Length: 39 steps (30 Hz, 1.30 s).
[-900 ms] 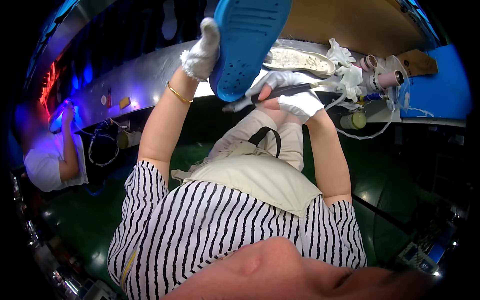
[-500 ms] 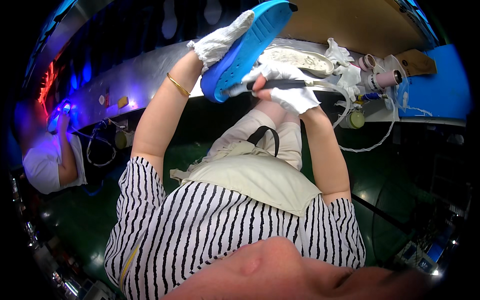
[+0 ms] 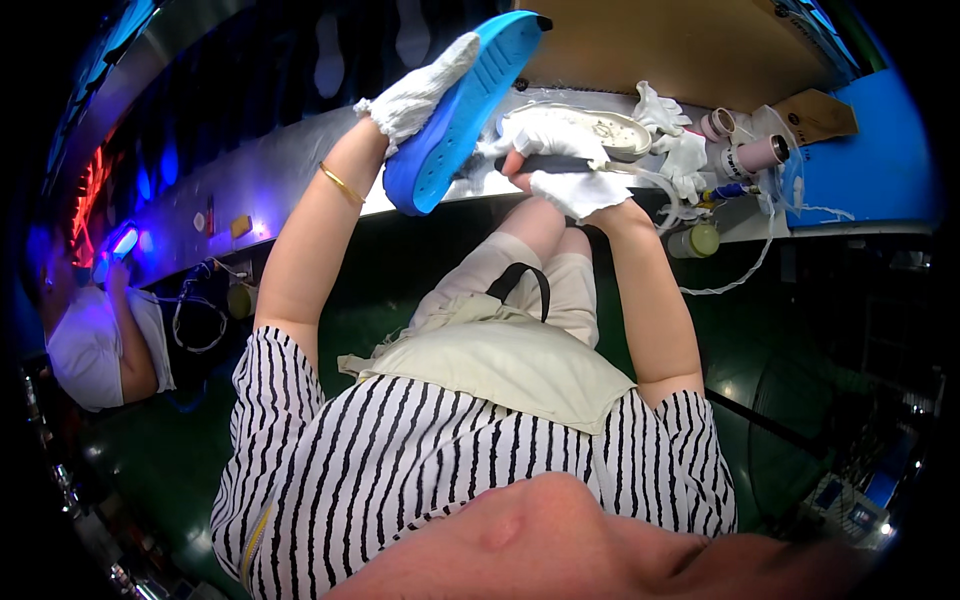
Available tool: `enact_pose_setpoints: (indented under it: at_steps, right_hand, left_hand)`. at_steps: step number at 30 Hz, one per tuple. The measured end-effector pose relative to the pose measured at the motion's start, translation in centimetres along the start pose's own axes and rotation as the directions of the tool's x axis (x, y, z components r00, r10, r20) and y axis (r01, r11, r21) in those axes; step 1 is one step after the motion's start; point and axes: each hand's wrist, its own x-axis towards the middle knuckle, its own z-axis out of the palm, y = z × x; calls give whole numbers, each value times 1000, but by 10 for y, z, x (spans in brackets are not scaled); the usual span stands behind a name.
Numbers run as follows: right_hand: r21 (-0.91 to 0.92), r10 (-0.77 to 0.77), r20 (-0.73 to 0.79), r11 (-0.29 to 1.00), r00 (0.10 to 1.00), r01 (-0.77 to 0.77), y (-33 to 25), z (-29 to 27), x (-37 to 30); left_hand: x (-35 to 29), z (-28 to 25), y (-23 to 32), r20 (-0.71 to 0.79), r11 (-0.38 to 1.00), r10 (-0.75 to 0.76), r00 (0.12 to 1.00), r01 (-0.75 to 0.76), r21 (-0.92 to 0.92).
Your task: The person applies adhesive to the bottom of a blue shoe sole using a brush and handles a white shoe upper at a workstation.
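My left hand (image 3: 425,88), in a white knit glove, is closed on the left side of a blue shoe sole (image 3: 455,125). The sole is held tilted above the bench's front edge, its toe up and to the right; small holes dot its surface. My right hand (image 3: 585,188) wears a white glove with bare fingertips. It grips a dark-handled brush (image 3: 545,164) joined to a clear hose. The brush's pale tip is by the sole's right edge; I cannot tell whether they touch. A cream shoe sole (image 3: 626,136) lies behind my right hand.
White gloves (image 3: 683,160) and pink cylinders (image 3: 757,153) lie on the metal bench (image 3: 290,205) at right, near a blue panel (image 3: 870,160). A hose (image 3: 735,288) hangs below. A brown board (image 3: 650,50) stands behind. At far left another person (image 3: 105,345) works.
The brush has moved from the heel of the blue sole up toward its right edge. Both hands and the sole have shifted slightly left and down in view.
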Motion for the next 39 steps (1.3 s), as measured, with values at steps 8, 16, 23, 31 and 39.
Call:
enact_pose_setpoints:
  at_steps: [8,16,23,31,39]
  right_hand:
    - [288,31,-316,955,948,64,-9,-9,-13]
    - [396,90,-477,910,874,122,23,21,-14]
    - [166,-118,-563,953,818,252,25,38,-6]
    - [116,-125,-477,972,870,203,27,40,-14]
    - [103,-92,-445,983,891,153,7,47,-20]
  left_hand:
    - [-1,-57,-25,-37,522,414,909,-271,-809]
    - [-30,-7,-108,273,240,141,952,234,-942]
    - [-35,45,-111,127,512,34,991,92,-854]
    - [-25,42,-98,1,559,2,1000,0,-829]
    - [-14,28,-101,-19,513,63,998,-49,-857]
